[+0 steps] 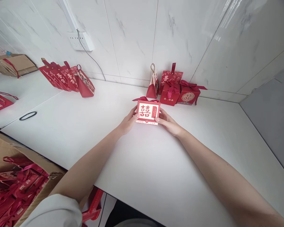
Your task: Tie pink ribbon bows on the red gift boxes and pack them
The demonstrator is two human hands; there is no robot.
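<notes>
Nearest the viewer, at lower left, stood an open cardboard carton (pixel 26 176) heaped with red ribbons and flattened red packaging. Both forearms reached out from here over the white table (pixel 156 176).

At mid-table the left hand (pixel 127 122) and the right hand (pixel 168 123) were set apart, one at either side of a small red gift box (pixel 148 112), and clamped it between them; the fingertips pressed on its left and right edges. The box rested on the table surface, its face bearing a large red double-character emblem turned up toward the viewer, with a red ribbon (pixel 144 99) showing at its far edge.

The step in hand appeared to be squaring up or finishing one assembled box. The next move would probably call for lifting it clear without crushing the thin card walls, and setting it by the completed ones.

Beyond it, against the tiled wall, stood a group of finished boxes (pixel 180 90). Farther left, a row of pouch-shaped boxes (pixel 68 78) leaned near a wall socket (pixel 81 40).
</notes>
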